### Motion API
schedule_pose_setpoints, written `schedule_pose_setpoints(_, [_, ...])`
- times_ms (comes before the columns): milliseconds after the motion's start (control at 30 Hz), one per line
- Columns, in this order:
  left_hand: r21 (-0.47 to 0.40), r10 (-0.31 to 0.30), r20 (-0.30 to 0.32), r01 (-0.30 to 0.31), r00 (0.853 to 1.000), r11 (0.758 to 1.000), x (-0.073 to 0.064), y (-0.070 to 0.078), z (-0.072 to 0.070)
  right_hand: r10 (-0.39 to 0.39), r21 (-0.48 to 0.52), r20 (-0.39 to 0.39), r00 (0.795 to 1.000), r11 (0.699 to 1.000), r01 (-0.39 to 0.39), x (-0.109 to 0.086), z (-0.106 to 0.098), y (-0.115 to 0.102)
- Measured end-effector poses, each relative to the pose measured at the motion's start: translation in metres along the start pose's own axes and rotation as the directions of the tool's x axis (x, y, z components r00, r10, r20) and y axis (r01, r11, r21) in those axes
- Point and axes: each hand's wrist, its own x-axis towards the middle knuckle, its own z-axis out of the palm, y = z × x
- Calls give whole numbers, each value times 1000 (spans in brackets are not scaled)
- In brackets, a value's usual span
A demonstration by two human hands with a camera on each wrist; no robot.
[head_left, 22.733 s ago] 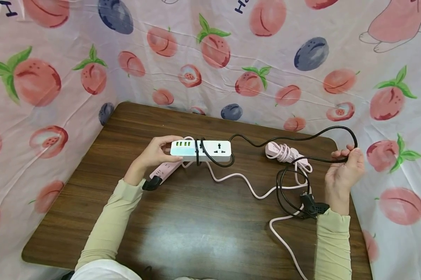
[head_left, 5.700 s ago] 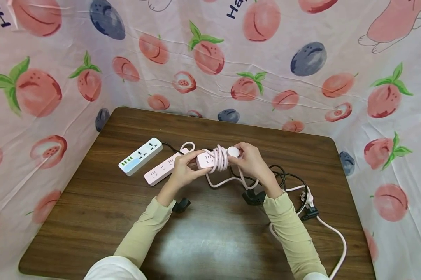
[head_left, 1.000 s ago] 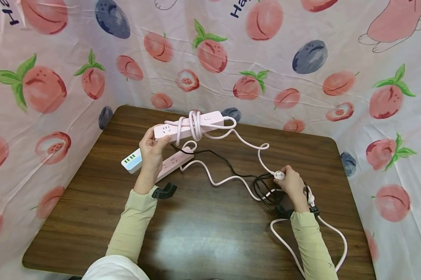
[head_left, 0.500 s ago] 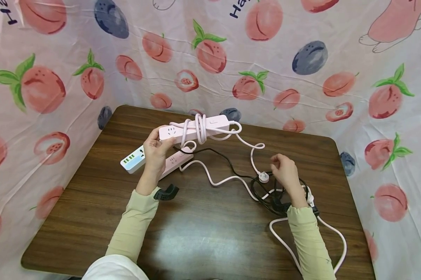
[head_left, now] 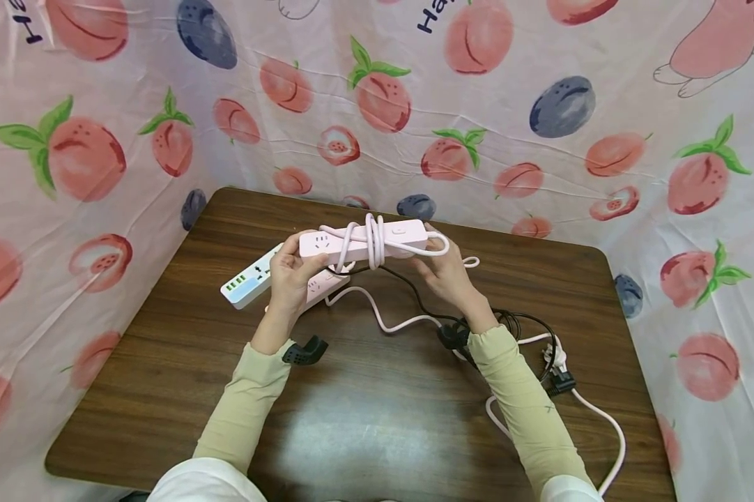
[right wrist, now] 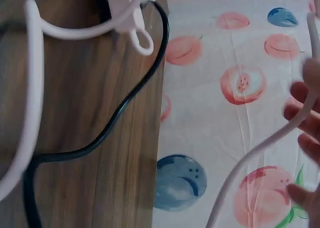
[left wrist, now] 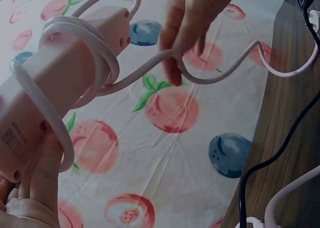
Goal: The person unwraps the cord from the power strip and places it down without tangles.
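My left hand (head_left: 288, 275) grips the left end of a pink power strip (head_left: 408, 230), lifted above the table. Its pale pink cord (head_left: 375, 240) is looped several times round the strip's middle and leaves from the right end in a bend. At that right end is my right hand (head_left: 442, 279), partly behind the strip. In the left wrist view the right fingers (left wrist: 175, 33) hang down along the cord. The right wrist view shows the thumb apart from the fingers, with the cord (right wrist: 260, 148) running across them. The cord's plug is hidden in the head view.
Below the held strip, a second pink power strip (head_left: 319, 287) and a white power strip (head_left: 245, 282) lie on the brown table (head_left: 352, 418). A black cord (head_left: 414, 289) runs right to a black plug (head_left: 562, 382). Fruit-printed cloth (head_left: 377, 167) hangs behind the table.
Earlier the left hand held the white strip, later the pink one. A second ago the right hand pinched the pink cord's plug, let it go, then moved left to the strip's right end.
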Motion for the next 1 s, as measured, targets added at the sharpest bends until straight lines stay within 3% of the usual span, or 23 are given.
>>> schedule_pose_setpoints(167, [1, -7, 4, 7, 1000, 1000, -1, 0, -2, -138, -43, 52, 989, 989, 140, 3, -5, -1])
schedule_pose_setpoints(267, [4, -8, 12, 8, 1000, 1000, 0, -1, -4, -172, -12, 63, 983, 985, 173, 4, -9, -2])
schedule_pose_setpoints(433, [-9, -34, 46, 34, 998, 999, 0, -1, -5, -79, 47, -50, 996, 996, 81, -1, -14, 4])
schedule_pose_setpoints(500, [-10, -52, 58, 52, 997, 999, -1, -1, -5, -31, 115, -103, 994, 992, 43, -2, -16, 8])
schedule_pose_setpoints(667, [17, -88, 69, 87, 994, 996, -4, -2, -7, 44, 299, -183, 982, 954, 13, -1, -29, 10])
schedule_pose_setpoints(833, [28, -91, 78, 89, 993, 996, -5, -4, -10, 80, 392, -246, 966, 920, 23, 7, -56, -13])
schedule_pose_setpoints(1000, [39, -62, 22, 61, 998, 997, -4, -5, -13, 52, 484, -221, 974, 873, 64, 5, -77, -31])
